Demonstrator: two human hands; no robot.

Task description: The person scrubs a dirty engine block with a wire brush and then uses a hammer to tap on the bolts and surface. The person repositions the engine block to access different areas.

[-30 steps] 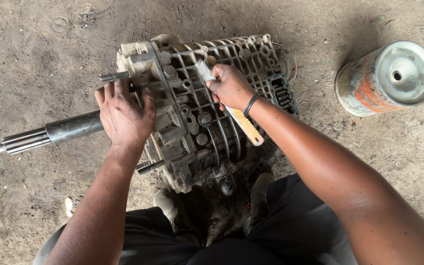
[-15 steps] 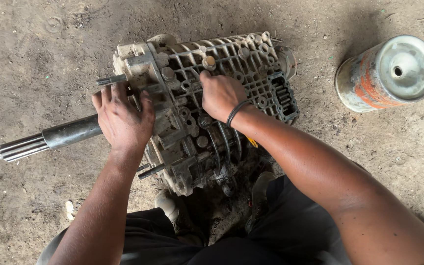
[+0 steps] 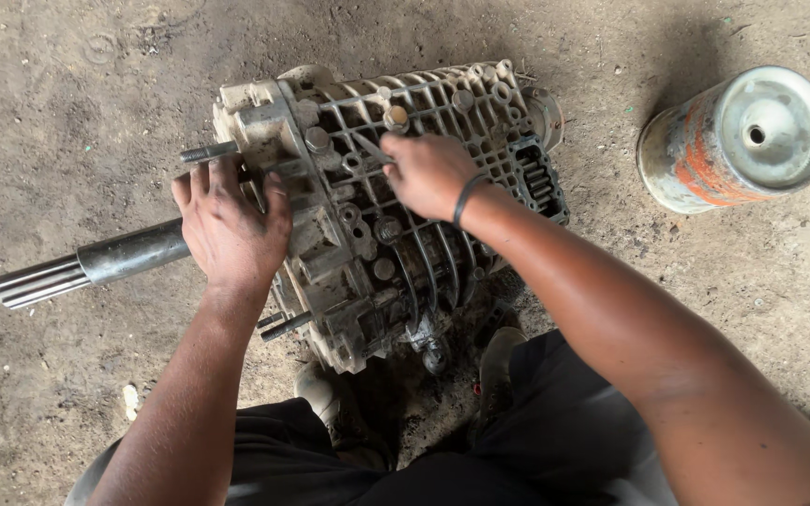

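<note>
Bare dirt-and-concrete floor (image 3: pixel 67 412), dusty and oil-stained near the person's knees. Far left, a splined steel shaft (image 3: pixel 77 272) sticks out of the gearbox casing (image 3: pixel 367 253) and lies along the ground. The casing sits mid-scene, ribbed face up, greasy at its near end.

Left hand (image 3: pixel 229 225) lies flat on the casing's left end — palm down, fingers spread and draped over the edge just below a threaded stud (image 3: pixel 208 152). It holds nothing; it looks like a bracing press.

Right hand (image 3: pixel 428 173) is over the ribbed top, fingers curled tight around a thin metal tool (image 3: pixel 367 147) whose tip points left into the ribs near a round plug (image 3: pixel 396 117). Wrist bent, a dark band on it, forearm coming in from the near right.

Judgement: working at a fastener or seam on the top face, casing steadied by the other hand. Next move calls for the tip seated squarely and the brace kept firm — slip risk on the grease.

Far right, well apart: a dented metal can (image 3: pixel 738 136) on its side, orange patches.
</note>
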